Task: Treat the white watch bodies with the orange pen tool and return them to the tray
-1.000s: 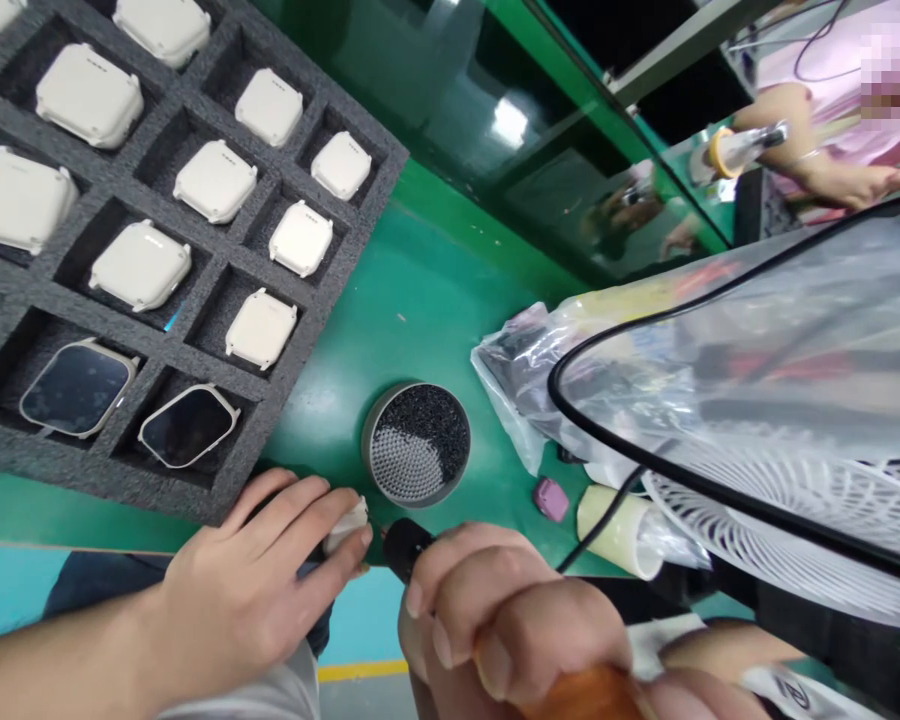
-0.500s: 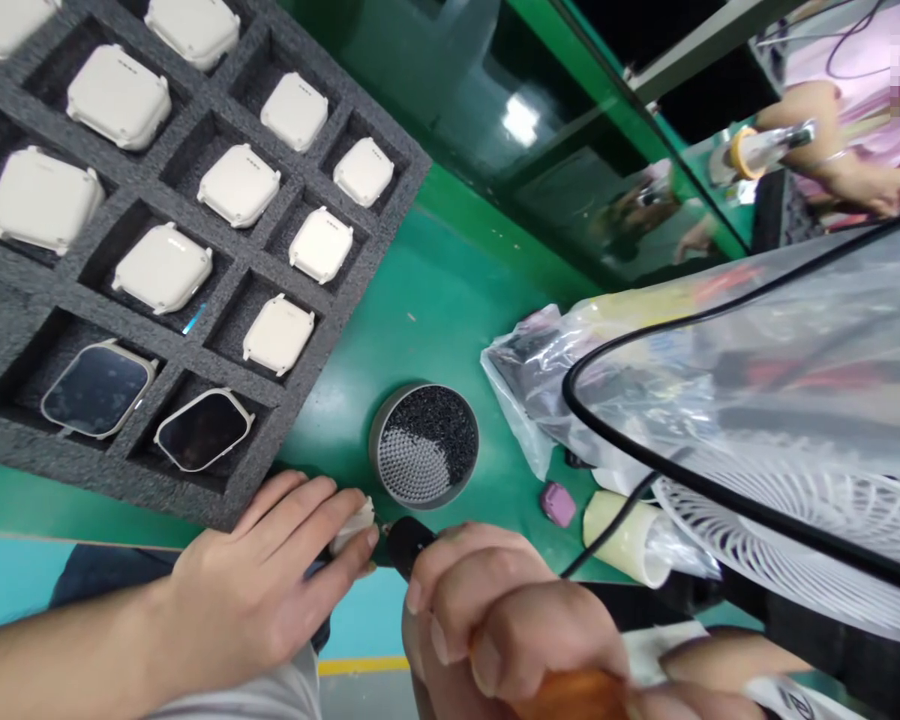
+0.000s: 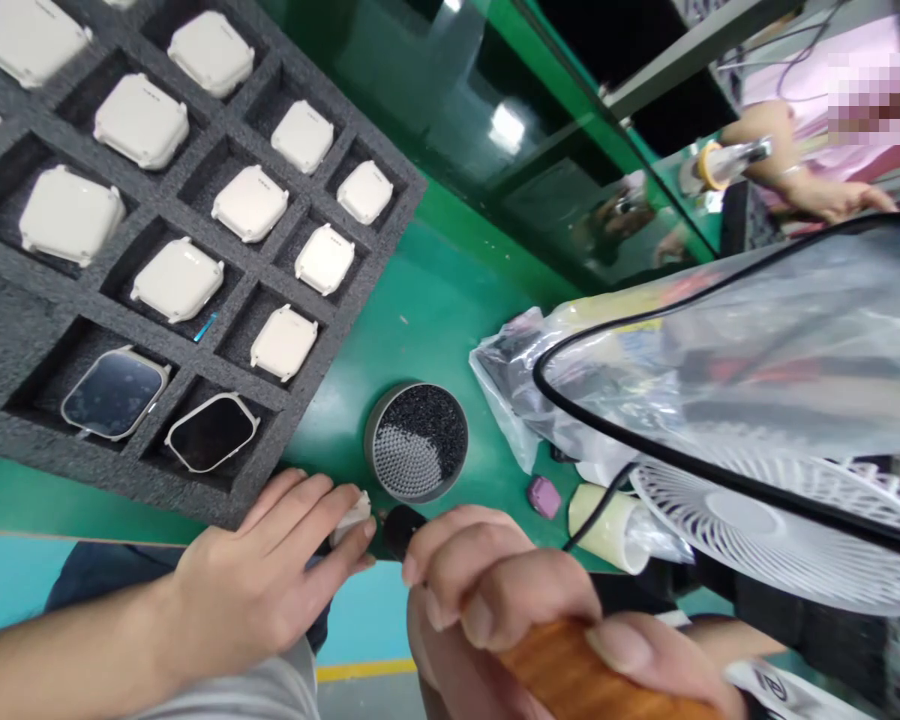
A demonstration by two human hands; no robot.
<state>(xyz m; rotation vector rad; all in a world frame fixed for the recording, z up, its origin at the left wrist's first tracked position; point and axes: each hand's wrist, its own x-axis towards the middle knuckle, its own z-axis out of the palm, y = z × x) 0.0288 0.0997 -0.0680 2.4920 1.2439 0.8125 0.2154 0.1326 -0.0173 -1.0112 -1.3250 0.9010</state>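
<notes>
My left hand [image 3: 285,570] is closed around a small white watch case [image 3: 352,518] at the table's front edge; the fingers cover most of it. In my right hand [image 3: 495,590] is a screwdriver [image 3: 570,665] with an orange, wood-patterned body and a black nose. Its tip points left at the watch case, close beside it; whether they touch I cannot tell. Just behind the tip stands a round grey dish [image 3: 371,450] with a dimpled floor, holding many tiny black pieces that look like screws.
A grey foam tray [image 3: 322,370] at the left holds several white watch cases, two of them screen up. To the right lie a purple block [image 3: 544,496], a tape roll [image 3: 607,525], plastic bags [image 3: 645,360], a white fan [image 3: 742,520] and a black cable [image 3: 705,465]. Another person's arm [image 3: 810,180] shows beyond.
The view has shifted slightly. The screwdriver's nose sits a little farther from the watch case, and more of its orange body shows. My left hand keeps its hold.
</notes>
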